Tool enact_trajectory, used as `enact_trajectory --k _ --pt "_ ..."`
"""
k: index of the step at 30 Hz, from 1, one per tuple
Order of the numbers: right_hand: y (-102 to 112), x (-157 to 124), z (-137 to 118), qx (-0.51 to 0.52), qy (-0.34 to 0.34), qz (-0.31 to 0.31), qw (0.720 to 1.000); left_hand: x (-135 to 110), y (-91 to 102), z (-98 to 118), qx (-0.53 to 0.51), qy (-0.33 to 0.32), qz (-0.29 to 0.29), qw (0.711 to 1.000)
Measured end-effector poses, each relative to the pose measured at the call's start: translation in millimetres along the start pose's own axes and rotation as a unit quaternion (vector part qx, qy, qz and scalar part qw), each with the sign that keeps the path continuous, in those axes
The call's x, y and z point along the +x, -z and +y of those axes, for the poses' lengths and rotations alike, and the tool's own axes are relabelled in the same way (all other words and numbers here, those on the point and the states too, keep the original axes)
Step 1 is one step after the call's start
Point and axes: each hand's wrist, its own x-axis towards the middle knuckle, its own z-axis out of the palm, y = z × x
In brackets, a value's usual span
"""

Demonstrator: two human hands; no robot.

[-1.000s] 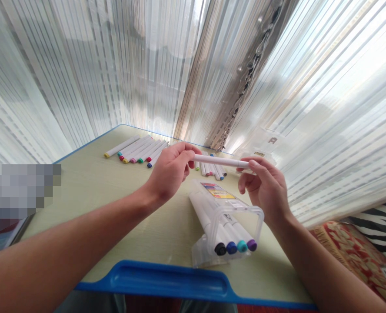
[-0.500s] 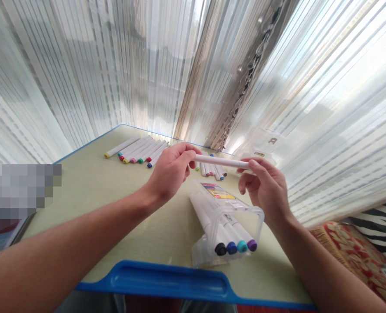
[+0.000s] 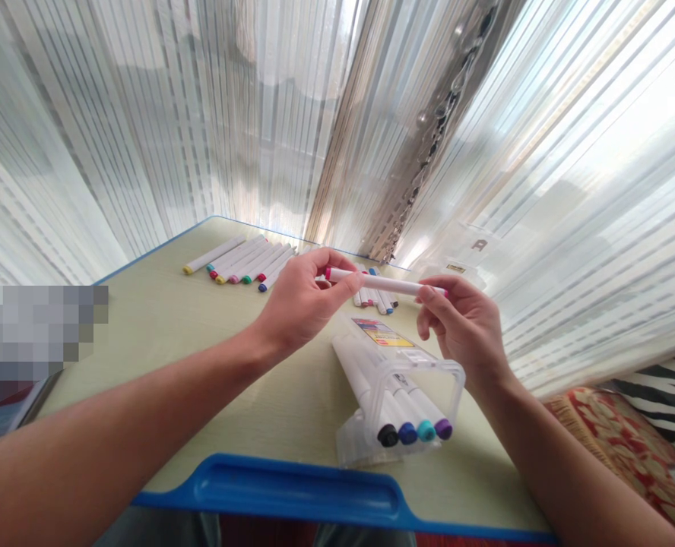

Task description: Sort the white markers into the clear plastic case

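Note:
A white marker with pink ends (image 3: pixel 391 284) is stretched level between my two hands, above the table. My left hand (image 3: pixel 308 300) pinches it near its left end, thumb in front. Near the other end, my right hand (image 3: pixel 460 311) grips it between thumb and fingers. Below them stands a clear plastic marker case (image 3: pixel 380 334), tilted, its open end facing me. Inside lie several white markers with black, blue, turquoise and purple caps (image 3: pixel 426 431). Behind my hands is a small group of markers (image 3: pixel 380 300), partly hidden by the held one.
A row of white markers with coloured caps (image 3: pixel 240 262) lies at the table's back left. The pale table (image 3: pixel 201 395) has a blue front tray (image 3: pixel 295 490). Another clear container (image 3: pixel 457 254) stands back right. Striped curtains surround the table; a patterned cushion (image 3: pixel 611 433) is at right.
The marker has shifted in my fingers, so its pink ends now show at both sides. My left thumb has moved right along it. The case and other markers look unmoved.

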Motion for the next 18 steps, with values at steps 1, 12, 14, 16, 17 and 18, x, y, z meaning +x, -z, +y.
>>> enact_trajectory --k 1,12,14,16,17,18 --pt "0.2 -0.1 0.0 -0.003 -0.001 -0.002 1.0 0.2 0.0 -0.2 0.0 -0.001 -0.001 1.0" --pt "-0.1 -2.3 -3.3 -0.033 0.003 -0.018 0.999 0.7 0.0 -1.5 -0.006 -0.013 -0.015 1.0" --pt "-0.8 -2.7 -4.9 -0.045 0.006 -0.016 0.999 0.7 -0.3 -2.0 -0.008 -0.017 -0.021 1.0" --pt "-1.2 -2.9 -6.1 -0.057 0.008 -0.015 0.998 0.8 -0.5 -2.3 -0.007 -0.02 -0.025 0.999" --pt "-1.3 -2.9 -6.5 -0.062 0.009 -0.015 0.998 0.8 -0.6 -2.4 -0.007 -0.021 -0.026 0.999" --pt "-1.3 -2.8 -6.7 -0.066 0.01 -0.016 0.998 0.9 -0.5 -2.4 -0.006 -0.023 -0.027 0.999"
